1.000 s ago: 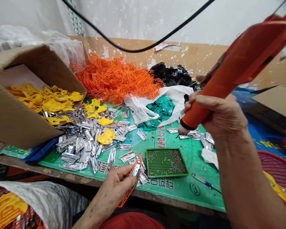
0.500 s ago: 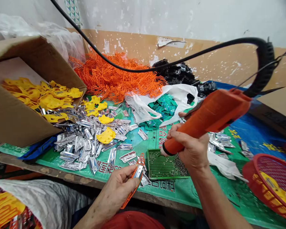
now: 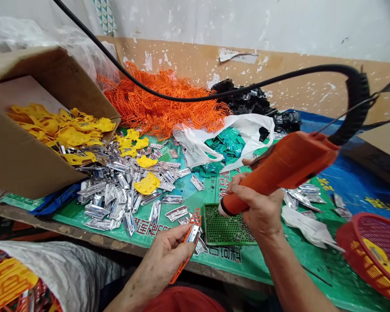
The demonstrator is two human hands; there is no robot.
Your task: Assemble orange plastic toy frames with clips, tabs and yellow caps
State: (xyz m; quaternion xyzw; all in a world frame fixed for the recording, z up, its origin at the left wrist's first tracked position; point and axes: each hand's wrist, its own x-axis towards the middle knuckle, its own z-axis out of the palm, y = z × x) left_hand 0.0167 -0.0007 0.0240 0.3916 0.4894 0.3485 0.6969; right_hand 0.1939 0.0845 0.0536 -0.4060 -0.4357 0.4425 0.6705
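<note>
My left hand (image 3: 164, 255) pinches an orange plastic frame (image 3: 178, 269) with a shiny metal plate (image 3: 193, 234) lying along it, near the table's front edge. Wrapped around an orange electric screwdriver (image 3: 276, 173) is my right hand (image 3: 263, 208). The screwdriver's pale nose points down and left over a green perforated tray (image 3: 211, 242), which holds many small screws (image 3: 245, 232). Its bit cannot be made out against the tray. Loose metal plates (image 3: 177, 212) lie just left of the tray, close to my left hand.
A cardboard box (image 3: 29, 160) of yellow parts stands at left, beside heaped metal plates (image 3: 117, 199). Behind are orange frames (image 3: 162, 104), black parts (image 3: 243, 102) and a white bag (image 3: 195, 147) of green pieces. A black cable (image 3: 195, 99) arcs overhead; a red basket (image 3: 354, 242) sits at right.
The view has shifted slightly, moving the scene a little to the right. The screwdriver's rear end and cable bend sit slightly lower. Both hands keep their holds.
</note>
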